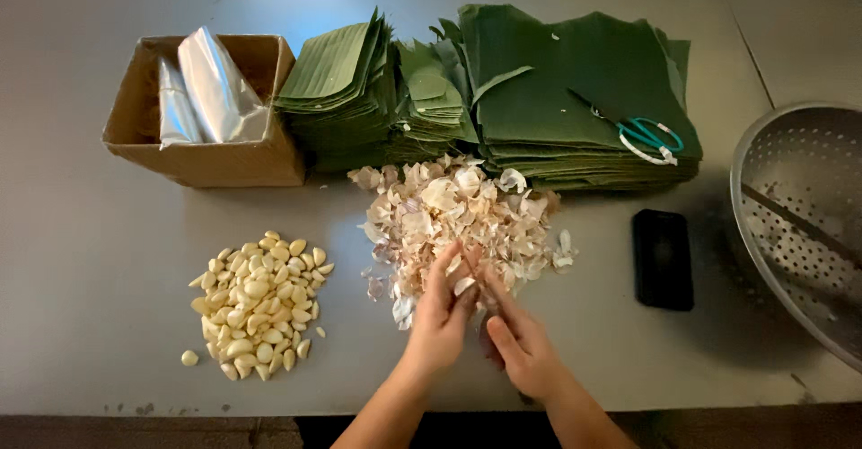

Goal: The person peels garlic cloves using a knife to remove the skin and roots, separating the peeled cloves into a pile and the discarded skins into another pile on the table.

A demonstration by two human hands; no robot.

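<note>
A: From the head view, where are the hands?

B: Both sit at the near edge of the garlic skin pile (462,224), in the middle of the grey tabletop (90,260). The left hand (440,319) has its fingers stretched forward into the skins, loosely curved rather than clenched. The right hand (521,346) lies just beside it, fingers long and pointing into the same edge of the pile. A pale scrap sits between the fingertips of the two hands; I cannot tell whether either hand truly pinches it.

A: And the peeled garlic?

B: The peeled garlic cloves (256,305) lie in a heap to the left of the hands, well apart from the skins, with one clove off by itself at the lower left.

A: What lies behind?

B: Stacks of cut green leaves (503,99) run along the far side, touching the skin pile's back edge. Scissors with teal handles (642,133) rest on the right-hand stack. A cardboard box (224,157) holding silvery bags stands far left. A black phone (663,259) lies right of the skins, and a metal colander (799,206) sits at the right edge.
</note>
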